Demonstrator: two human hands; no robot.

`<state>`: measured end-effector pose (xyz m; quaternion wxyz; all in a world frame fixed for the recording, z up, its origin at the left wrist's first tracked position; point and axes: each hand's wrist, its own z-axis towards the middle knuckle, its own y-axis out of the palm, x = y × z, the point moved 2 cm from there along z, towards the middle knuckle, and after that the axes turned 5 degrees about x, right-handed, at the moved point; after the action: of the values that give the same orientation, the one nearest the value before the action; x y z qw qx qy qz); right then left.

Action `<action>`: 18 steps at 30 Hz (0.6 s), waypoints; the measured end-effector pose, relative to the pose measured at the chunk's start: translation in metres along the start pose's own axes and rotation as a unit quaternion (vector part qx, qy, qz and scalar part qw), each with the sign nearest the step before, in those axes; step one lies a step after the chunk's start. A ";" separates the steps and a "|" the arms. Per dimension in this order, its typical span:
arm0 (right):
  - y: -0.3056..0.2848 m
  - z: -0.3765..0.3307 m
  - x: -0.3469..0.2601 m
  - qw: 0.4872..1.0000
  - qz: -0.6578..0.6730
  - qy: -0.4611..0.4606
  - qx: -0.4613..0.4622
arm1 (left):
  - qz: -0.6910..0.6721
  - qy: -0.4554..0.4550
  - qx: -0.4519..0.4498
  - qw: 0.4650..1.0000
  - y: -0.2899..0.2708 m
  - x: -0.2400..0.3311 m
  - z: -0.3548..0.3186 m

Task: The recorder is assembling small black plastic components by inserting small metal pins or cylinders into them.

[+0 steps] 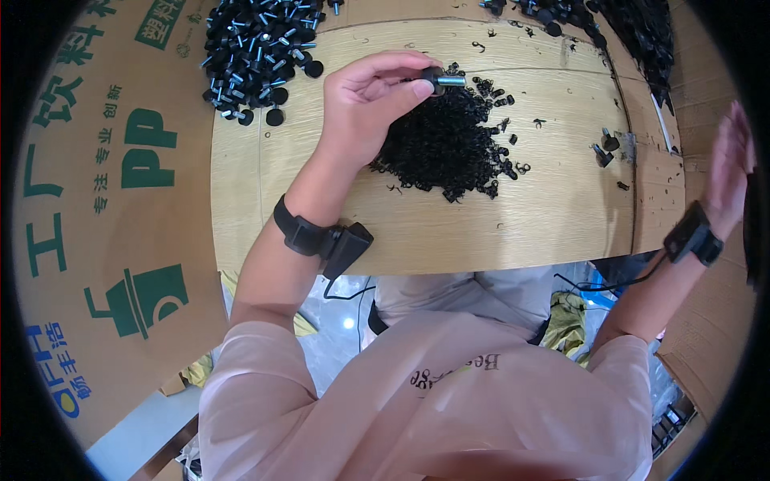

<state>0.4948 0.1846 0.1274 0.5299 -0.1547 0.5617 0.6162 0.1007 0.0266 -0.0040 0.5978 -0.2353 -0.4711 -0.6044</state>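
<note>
My left hand (365, 100) is closed in a pinch on a bolt with a round black head (451, 81). Its bare metal shank points right, above a heap of small black clips or rings (445, 144) on the wooden tabletop. At the far right edge my right hand (728, 164) is raised beside a cardboard wall, its fingers stretched out. Nothing shows in it, though its outer side runs to the dark rim. Each wrist wears a black strapped device.
A big pile of black-headed bolts (258, 52) lies at the back left. More black-headed parts (553, 16) sit at the back right, near a black plastic bag (642, 36). A few loose bolts (605, 150) lie on the right. Printed cardboard (152, 232) stands left.
</note>
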 end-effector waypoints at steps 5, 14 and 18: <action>0.087 -0.106 0.084 0.943 0.081 0.159 -0.282 | -0.096 -0.099 -0.007 0.990 -0.002 0.002 -0.001; 0.125 -0.195 0.135 0.864 -0.127 0.081 -0.480 | -0.134 -0.132 0.018 0.982 0.001 -0.002 0.002; 0.120 -0.202 0.142 0.883 -0.108 0.069 -0.451 | -0.130 -0.144 0.009 0.981 -0.001 -0.005 0.001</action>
<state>0.2582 0.1031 0.0145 0.4265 -0.4789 0.2377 0.7296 0.1004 0.0294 -0.0080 0.4419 -0.2513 -0.5845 -0.6323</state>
